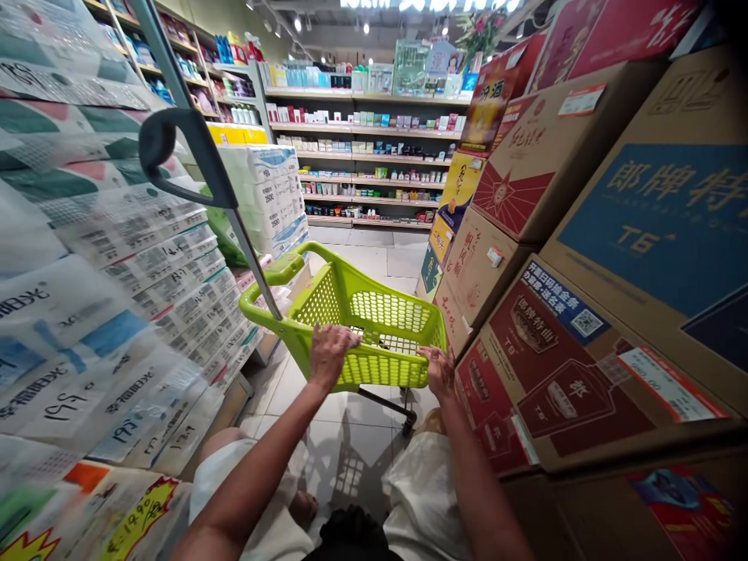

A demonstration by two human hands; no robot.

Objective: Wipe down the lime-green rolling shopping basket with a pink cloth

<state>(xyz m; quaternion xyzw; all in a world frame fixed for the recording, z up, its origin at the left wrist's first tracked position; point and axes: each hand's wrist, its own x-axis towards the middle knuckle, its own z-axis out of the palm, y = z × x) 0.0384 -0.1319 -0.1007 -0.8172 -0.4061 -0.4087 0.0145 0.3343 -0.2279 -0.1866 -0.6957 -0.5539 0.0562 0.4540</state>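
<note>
A lime-green shopping cart stands in the aisle before me, its basket's near side facing me. My left hand is closed over the near rim, left of the middle. Toward the right corner of the same rim, my right hand is closed with its fingers over the edge. The basket's slotted walls and floor show between my hands. A grey telescopic handle with a looped grip rises from the cart's left end. Beneath the basket, a dark wheel touches the tiled floor.
Stacked paper packs line the left side closely. Tall piles of liquor cartons border the right side, close to my right arm. A wide shelf of small goods spans the far end, beyond pale floor tiles.
</note>
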